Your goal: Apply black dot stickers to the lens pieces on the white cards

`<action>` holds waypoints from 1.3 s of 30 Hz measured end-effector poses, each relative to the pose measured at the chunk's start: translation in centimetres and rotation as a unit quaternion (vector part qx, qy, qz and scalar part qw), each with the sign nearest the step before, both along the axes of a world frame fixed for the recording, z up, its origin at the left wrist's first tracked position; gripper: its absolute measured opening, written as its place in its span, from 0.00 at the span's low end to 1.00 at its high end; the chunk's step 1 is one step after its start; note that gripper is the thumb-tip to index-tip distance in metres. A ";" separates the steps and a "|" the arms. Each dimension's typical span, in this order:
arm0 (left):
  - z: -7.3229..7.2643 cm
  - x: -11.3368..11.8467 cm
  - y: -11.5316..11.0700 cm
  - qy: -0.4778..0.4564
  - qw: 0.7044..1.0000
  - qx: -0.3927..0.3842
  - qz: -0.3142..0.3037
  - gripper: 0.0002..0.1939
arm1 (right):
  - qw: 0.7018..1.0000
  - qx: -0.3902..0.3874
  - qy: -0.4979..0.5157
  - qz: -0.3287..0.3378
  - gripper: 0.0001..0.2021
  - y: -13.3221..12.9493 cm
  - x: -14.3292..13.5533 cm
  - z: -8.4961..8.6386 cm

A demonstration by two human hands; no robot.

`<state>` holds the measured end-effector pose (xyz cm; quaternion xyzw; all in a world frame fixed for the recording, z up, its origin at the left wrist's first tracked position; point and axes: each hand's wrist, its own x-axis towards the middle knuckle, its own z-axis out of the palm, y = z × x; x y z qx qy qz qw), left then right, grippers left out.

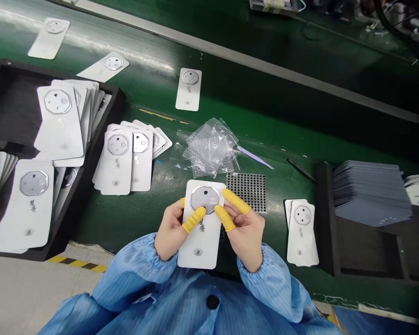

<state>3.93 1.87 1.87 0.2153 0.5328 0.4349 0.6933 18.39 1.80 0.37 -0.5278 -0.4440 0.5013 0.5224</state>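
A white phone back cover (pixel 199 246) with a silver octagonal camera plate is held upright in front of my body. My left hand (pixel 172 230) grips its left edge, the thumb in a yellow finger cot lying on the lower part of the plate. From the right side, my right hand (pixel 242 228) holds the same cover, its thumb and index finger in yellow cots near the plate's right edge. The fingers behind the cover are mostly hidden. Just beyond my right hand lies a sheet of small black round dots (pixel 249 188).
Clear plastic sheets (pixel 212 146) and lilac tweezers (pixel 254 157) lie ahead. Covers are piled left (pixel 117 163) and right (pixel 302 235). A black tray (pixel 12 104) holds more covers; another tray (pixel 326 223) holds grey panels (pixel 370 190). One cover (pixel 188 95) lies farther back.
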 end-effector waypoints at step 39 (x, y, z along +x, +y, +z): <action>-5.1 -5.9 0.9 0.534 0.763 0.311 -0.189 0.31 | 0.792 0.119 -0.596 0.059 0.10 15.5 11.9 -5.7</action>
